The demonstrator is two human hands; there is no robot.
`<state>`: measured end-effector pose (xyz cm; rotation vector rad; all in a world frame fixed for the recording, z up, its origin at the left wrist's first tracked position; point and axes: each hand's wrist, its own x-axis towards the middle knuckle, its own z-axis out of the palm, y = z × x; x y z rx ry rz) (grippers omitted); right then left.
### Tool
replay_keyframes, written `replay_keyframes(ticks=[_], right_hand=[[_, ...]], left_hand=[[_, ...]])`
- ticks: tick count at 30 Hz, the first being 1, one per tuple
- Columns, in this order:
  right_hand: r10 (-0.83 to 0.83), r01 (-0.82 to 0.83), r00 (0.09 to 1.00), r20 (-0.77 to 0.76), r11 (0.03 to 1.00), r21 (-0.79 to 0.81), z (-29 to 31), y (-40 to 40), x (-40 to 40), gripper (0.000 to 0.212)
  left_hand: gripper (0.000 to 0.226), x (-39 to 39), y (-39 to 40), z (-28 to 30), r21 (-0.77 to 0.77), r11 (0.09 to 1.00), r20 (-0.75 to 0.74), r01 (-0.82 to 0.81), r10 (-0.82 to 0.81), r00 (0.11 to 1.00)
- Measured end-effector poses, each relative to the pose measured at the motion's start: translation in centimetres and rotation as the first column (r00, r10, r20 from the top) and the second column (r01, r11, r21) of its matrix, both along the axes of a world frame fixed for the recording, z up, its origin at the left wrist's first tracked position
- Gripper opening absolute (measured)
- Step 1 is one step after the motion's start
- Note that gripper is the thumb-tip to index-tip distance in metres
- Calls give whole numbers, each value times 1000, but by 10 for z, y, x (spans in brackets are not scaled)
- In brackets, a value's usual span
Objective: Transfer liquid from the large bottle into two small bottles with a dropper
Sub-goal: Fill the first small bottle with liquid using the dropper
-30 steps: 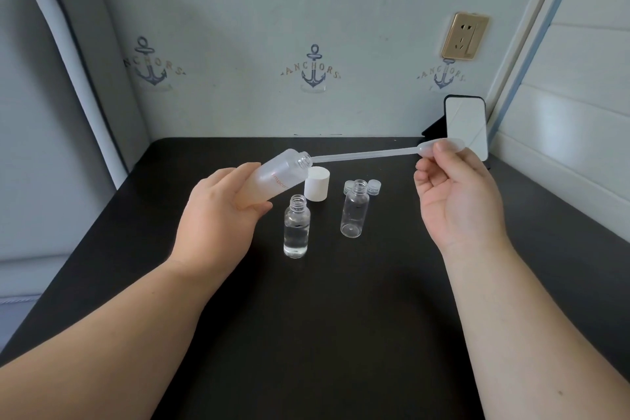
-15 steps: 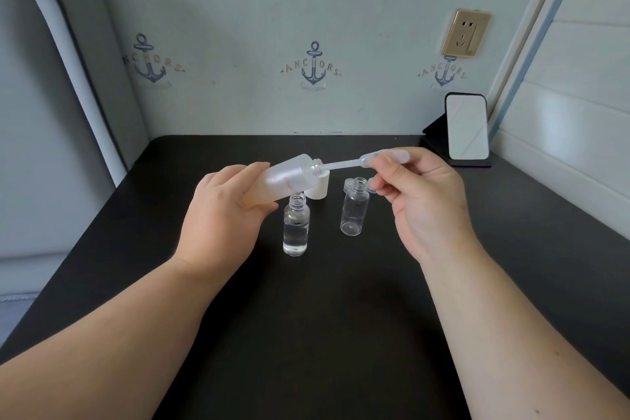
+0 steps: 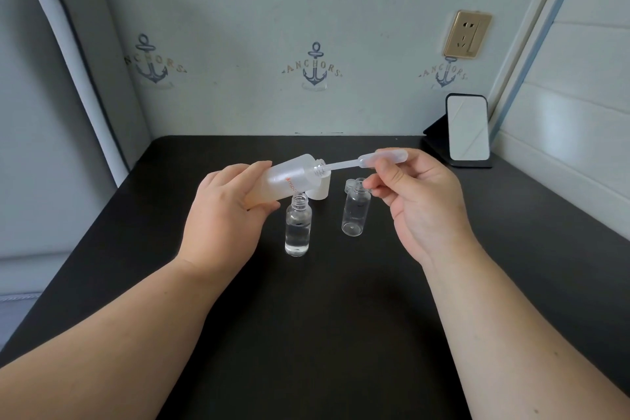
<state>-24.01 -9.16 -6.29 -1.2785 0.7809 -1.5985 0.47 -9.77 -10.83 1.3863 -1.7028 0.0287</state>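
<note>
mirror (image 3: 467, 128) (propped upright), wall socket (image 3: 466, 34)

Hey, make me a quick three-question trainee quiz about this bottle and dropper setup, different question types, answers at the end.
1. True or false: the dropper has its tip inside the mouth of the large bottle.
2. Multiple choice: which small bottle already holds clear liquid? A) the left small bottle B) the right small bottle C) neither
3. Fill in: the left hand grips the large bottle, which is held ______ (upright or tilted).

Key: 1 true. 2 A; the right one looks empty. 3 tilted, its mouth toward the right hand, which pinches the dropper's bulb.
</note>
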Motion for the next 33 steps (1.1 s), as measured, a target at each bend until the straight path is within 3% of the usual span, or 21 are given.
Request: replay_keyframes(ticks=[9,19,33], right_hand=[[-4,-6,979,206,999,49,0,-8,-15,8],[-40,-10,892,451,994,107,0,-14,-31,11],[-84,-6,815,574,988,154,2,-14,-35,21]], left_hand=[[57,2,0,1,32,999,-38,-24,25,999],[49,5,0,5,111,993,-125,-31,45,991],[25,8,-2,5,196,981,-355,5,66,933]])
